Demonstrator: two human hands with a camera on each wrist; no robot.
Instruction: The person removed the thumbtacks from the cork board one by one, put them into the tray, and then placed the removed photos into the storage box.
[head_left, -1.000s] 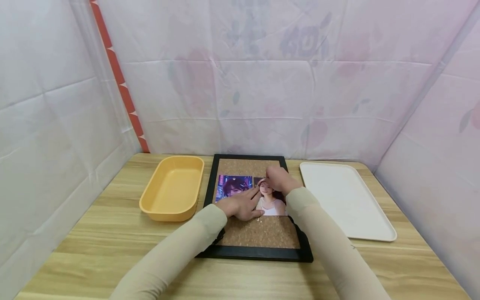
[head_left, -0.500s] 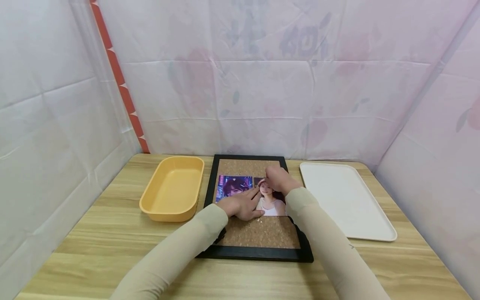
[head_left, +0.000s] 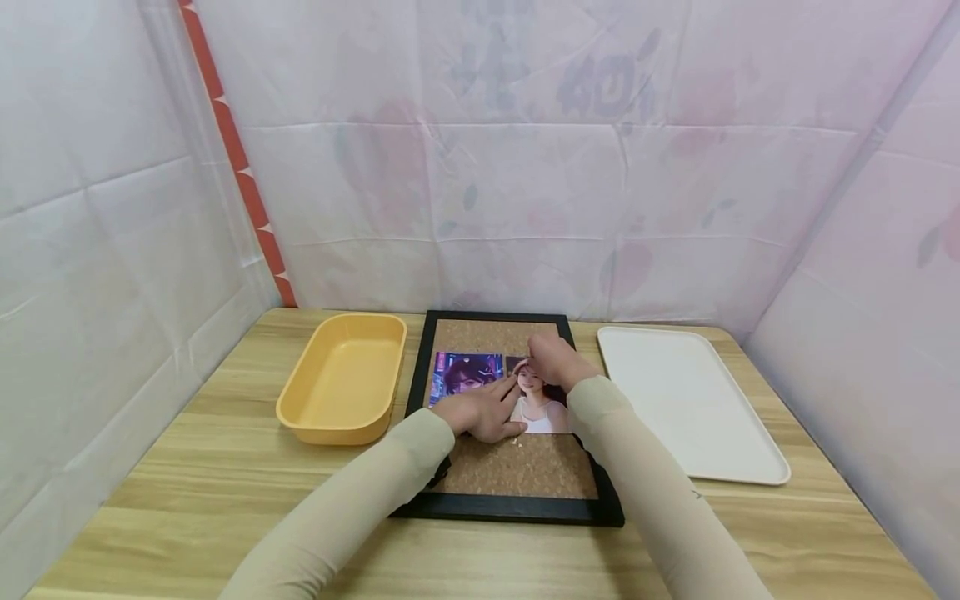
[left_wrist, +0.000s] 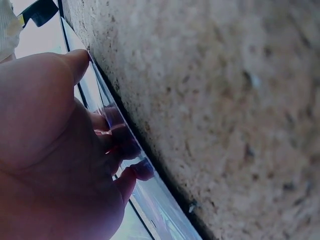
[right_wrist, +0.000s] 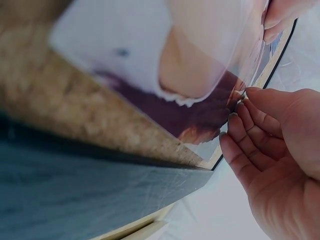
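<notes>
A glossy photo [head_left: 542,415] of a person in a white top lies on a black-framed corkboard [head_left: 525,475]. My left hand [head_left: 487,412] rests on it with straight fingers, pressing its left side. At the photo's top my right hand [head_left: 557,360] pinches a tiny thing, probably a thumbtack [right_wrist: 242,98], between thumb and fingertips; its shape is mostly hidden. To the left is a purple-blue illustrated picture [head_left: 468,373], partly covered by my left hand, with a small pale round tack at its top. The left wrist view shows fingertips [left_wrist: 142,170] against the photo's glossy sheet.
A yellow tray [head_left: 341,421] stands left of the corkboard, and a flat white tray [head_left: 697,408] lies to its right. Everything sits on a wood-grain table [head_left: 202,467]. Pale cloth walls [head_left: 525,183] enclose the back and sides.
Both hands stay in place on the photo. Only the head view has shifted very slightly.
</notes>
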